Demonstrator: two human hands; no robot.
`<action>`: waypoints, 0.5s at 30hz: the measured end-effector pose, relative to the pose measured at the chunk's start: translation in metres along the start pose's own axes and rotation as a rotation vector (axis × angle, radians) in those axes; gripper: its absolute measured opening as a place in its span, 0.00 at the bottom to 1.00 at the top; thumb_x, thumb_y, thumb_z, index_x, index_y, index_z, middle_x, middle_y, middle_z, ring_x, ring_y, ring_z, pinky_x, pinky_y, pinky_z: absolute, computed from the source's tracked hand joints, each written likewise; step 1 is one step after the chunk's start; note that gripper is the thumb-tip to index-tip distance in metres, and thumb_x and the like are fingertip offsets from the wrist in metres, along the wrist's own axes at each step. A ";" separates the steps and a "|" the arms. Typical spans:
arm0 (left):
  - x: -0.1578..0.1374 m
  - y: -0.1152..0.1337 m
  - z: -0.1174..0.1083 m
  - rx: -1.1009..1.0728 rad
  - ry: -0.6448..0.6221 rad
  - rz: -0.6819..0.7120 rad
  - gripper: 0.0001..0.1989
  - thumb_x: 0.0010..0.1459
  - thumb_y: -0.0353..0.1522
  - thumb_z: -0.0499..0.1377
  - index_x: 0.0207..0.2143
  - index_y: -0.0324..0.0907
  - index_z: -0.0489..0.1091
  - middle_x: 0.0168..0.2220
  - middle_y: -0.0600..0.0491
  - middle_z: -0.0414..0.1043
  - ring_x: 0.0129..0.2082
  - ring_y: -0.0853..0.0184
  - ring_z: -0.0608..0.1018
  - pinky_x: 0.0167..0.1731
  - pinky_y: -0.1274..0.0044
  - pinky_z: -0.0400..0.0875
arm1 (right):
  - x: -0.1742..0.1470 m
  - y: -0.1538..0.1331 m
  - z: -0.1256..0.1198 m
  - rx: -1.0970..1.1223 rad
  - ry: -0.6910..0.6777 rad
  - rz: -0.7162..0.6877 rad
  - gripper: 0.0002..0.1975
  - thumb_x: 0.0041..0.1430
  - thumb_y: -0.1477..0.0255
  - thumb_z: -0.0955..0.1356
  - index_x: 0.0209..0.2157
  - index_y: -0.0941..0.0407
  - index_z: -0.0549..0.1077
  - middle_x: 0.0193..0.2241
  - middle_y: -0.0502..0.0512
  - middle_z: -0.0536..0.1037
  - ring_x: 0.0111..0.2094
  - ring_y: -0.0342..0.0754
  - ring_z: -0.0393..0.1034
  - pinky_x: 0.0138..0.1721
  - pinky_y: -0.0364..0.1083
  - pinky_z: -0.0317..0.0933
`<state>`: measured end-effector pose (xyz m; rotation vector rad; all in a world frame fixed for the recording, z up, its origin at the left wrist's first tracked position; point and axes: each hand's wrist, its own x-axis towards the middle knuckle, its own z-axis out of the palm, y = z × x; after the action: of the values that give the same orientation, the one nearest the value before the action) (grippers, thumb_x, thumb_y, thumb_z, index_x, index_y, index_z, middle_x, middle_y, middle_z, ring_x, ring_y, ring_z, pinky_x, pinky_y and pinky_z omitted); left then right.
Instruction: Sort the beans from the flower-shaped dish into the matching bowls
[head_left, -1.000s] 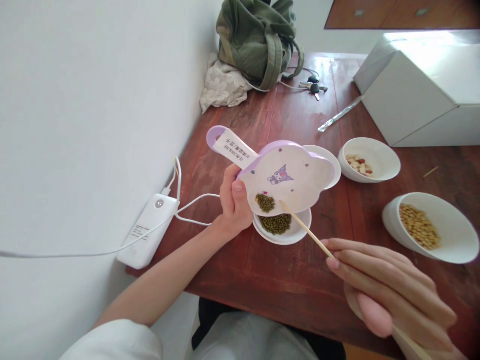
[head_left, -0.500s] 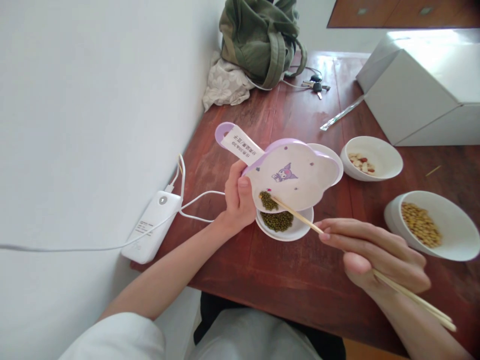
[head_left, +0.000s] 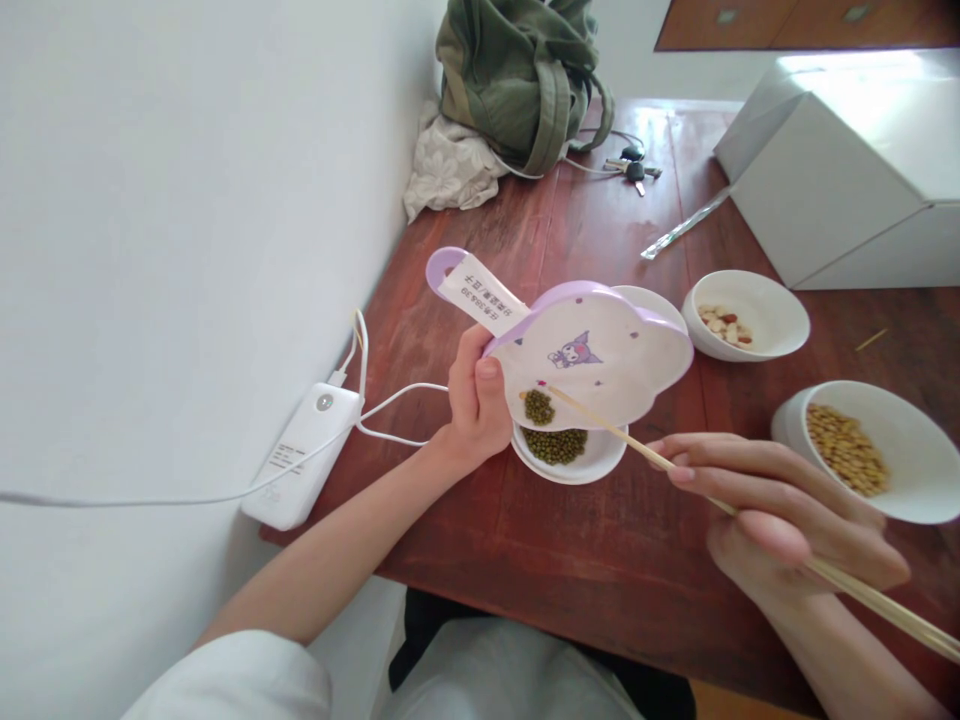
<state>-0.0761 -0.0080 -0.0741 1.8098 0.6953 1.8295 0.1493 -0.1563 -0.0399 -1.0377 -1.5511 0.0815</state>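
My left hand [head_left: 480, 400] grips a white and lilac cloud-shaped plate [head_left: 615, 345] by its edge near the labelled handle, tilted over a white bowl [head_left: 600, 462]. A small heap of mung beans [head_left: 538, 406] rests at the plate's low edge, and more mung beans [head_left: 555, 445] lie in the bowl beneath. In my right hand [head_left: 787, 510] is a pair of wooden chopsticks [head_left: 630, 440], their tips against the plate just above the heap. Another white bowl [head_left: 649, 298] is partly hidden behind the plate.
To the right stand a bowl with nut pieces [head_left: 776, 325] and a bowl of yellow beans [head_left: 919, 460]. A large white box [head_left: 817, 190], keys [head_left: 634, 168] and a green bag [head_left: 517, 90] are farther back. A power bank [head_left: 304, 455] with cables lies by the wall.
My right hand has drawn right and slightly down, and the chopstick tips have moved up off the beans a little. The plate has shifted slightly right and down.
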 end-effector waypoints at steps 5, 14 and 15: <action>0.003 0.002 0.000 0.006 -0.016 0.087 0.22 0.82 0.44 0.46 0.64 0.46 0.73 0.48 0.48 0.82 0.40 0.63 0.81 0.39 0.70 0.79 | 0.004 0.004 0.007 0.021 -0.098 -0.149 0.14 0.76 0.64 0.71 0.47 0.57 0.88 0.41 0.59 0.90 0.41 0.55 0.88 0.34 0.48 0.84; 0.001 0.000 -0.001 -0.017 -0.025 0.088 0.24 0.81 0.46 0.47 0.65 0.48 0.73 0.50 0.48 0.81 0.44 0.63 0.82 0.45 0.71 0.78 | 0.005 -0.004 0.012 0.052 0.058 -0.120 0.23 0.80 0.62 0.67 0.32 0.57 0.84 0.30 0.54 0.86 0.33 0.49 0.86 0.24 0.45 0.76; 0.002 0.001 -0.001 -0.023 -0.023 0.092 0.24 0.81 0.45 0.47 0.66 0.48 0.73 0.50 0.48 0.81 0.44 0.63 0.82 0.44 0.71 0.78 | 0.006 -0.005 0.013 0.033 0.093 -0.105 0.24 0.80 0.62 0.66 0.30 0.56 0.83 0.29 0.53 0.85 0.33 0.48 0.86 0.25 0.44 0.75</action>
<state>-0.0774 -0.0077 -0.0723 1.8733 0.5896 1.8645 0.1364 -0.1488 -0.0362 -0.9204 -1.5113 -0.0134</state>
